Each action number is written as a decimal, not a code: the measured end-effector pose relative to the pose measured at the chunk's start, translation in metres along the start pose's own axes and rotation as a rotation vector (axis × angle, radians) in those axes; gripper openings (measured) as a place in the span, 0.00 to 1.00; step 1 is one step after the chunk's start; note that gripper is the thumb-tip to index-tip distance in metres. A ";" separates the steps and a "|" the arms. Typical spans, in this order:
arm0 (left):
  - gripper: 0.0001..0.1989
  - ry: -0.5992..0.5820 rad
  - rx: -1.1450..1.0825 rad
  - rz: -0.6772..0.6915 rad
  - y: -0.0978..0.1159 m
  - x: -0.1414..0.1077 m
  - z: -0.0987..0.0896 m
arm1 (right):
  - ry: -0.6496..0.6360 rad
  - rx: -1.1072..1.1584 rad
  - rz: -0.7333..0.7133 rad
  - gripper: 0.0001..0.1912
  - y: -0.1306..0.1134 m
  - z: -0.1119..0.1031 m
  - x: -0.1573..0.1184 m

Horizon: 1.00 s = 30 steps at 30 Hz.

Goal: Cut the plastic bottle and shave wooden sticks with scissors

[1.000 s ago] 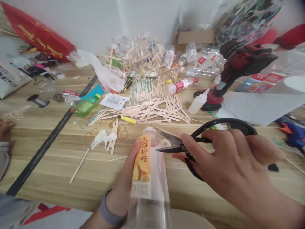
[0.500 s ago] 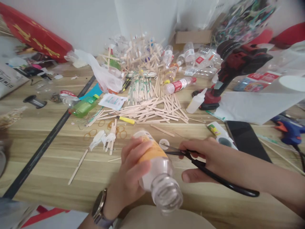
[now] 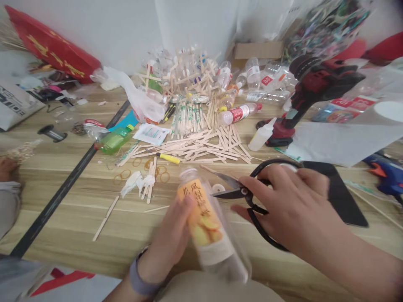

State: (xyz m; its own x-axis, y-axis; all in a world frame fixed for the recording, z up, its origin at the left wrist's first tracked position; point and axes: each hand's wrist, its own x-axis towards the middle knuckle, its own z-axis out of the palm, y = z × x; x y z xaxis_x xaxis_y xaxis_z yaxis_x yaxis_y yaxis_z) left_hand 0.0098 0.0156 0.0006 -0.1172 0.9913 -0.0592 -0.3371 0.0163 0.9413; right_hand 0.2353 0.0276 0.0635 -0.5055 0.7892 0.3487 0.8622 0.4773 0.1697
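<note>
A clear plastic bottle (image 3: pixel 217 251) with an orange and white label lies tilted over the table's near edge, its mouth pointing away from me. My left hand (image 3: pixel 173 230) grips it from the left side and is slightly blurred. In my right hand (image 3: pixel 283 197) is a pair of black-handled scissors (image 3: pixel 244 191), blades apart and pointing left, close to the bottle's upper right side. Whether a blade touches the plastic I cannot tell. Just behind the blades a small white disc (image 3: pixel 218 189) rests on the wood.
Flat wooden sticks (image 3: pixel 208 147) are heaped mid-table, with a yellow-handled knife (image 3: pixel 169 158) in front. A glue bottle (image 3: pixel 262 135) and a cordless drill (image 3: pixel 302 100) stand to the right, near a black phone (image 3: pixel 336 193). Another person's hand (image 3: pixel 9 168) shows at far left.
The bottle has been turned end for end, so its mouth now faces away from me. The scissors have opened, and my right hand has rotated, its back now facing up.
</note>
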 end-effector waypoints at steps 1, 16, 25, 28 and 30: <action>0.29 0.010 -0.029 -0.009 0.002 0.002 -0.003 | -0.122 0.197 0.037 0.17 0.003 0.002 0.000; 0.26 -0.266 -0.578 -0.433 0.007 0.000 0.007 | 0.000 0.213 0.243 0.22 0.001 0.086 -0.045; 0.21 -0.092 -0.687 -0.577 0.011 -0.011 0.017 | 0.122 0.640 -0.121 0.24 -0.048 0.021 -0.005; 0.19 -0.066 -0.673 -0.605 0.010 -0.011 0.017 | 0.197 0.638 -0.118 0.24 -0.055 0.029 0.000; 0.20 -0.085 -0.687 -0.638 0.006 -0.009 0.016 | 0.236 0.652 -0.109 0.22 -0.056 0.038 0.000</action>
State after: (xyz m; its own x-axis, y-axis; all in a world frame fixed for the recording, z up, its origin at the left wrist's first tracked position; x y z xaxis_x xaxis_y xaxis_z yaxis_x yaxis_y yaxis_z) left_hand 0.0238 0.0093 0.0120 0.3396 0.8280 -0.4462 -0.7941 0.5066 0.3357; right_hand 0.1855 0.0151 0.0189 -0.5035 0.6542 0.5644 0.5747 0.7413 -0.3466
